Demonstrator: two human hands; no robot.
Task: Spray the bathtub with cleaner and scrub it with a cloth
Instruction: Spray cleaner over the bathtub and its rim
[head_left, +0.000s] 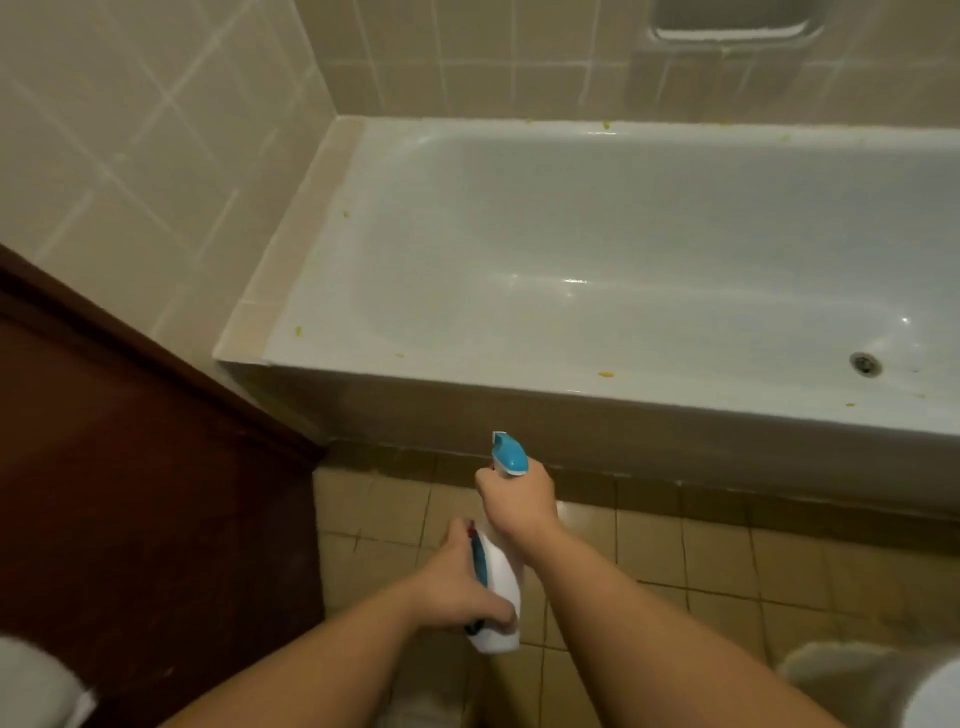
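We are at the spraying step, not yet over the tub. Our right hand (517, 499) has its grip wrapped round the neck of the spray bottle (500, 582), under the blue nozzle (509, 453); our left hand (460, 582) holds the bottle's body. The bottle hangs above the floor tiles (717, 561), near the bathtub (623, 249), whose rim carries yellowish specks. Next we likely lift and aim into the tub. No cloth is visible.

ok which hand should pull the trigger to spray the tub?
Right. The right hand already grips the spray bottle's neck below the blue nozzle, which points toward the tub. The left hand only holds its base.
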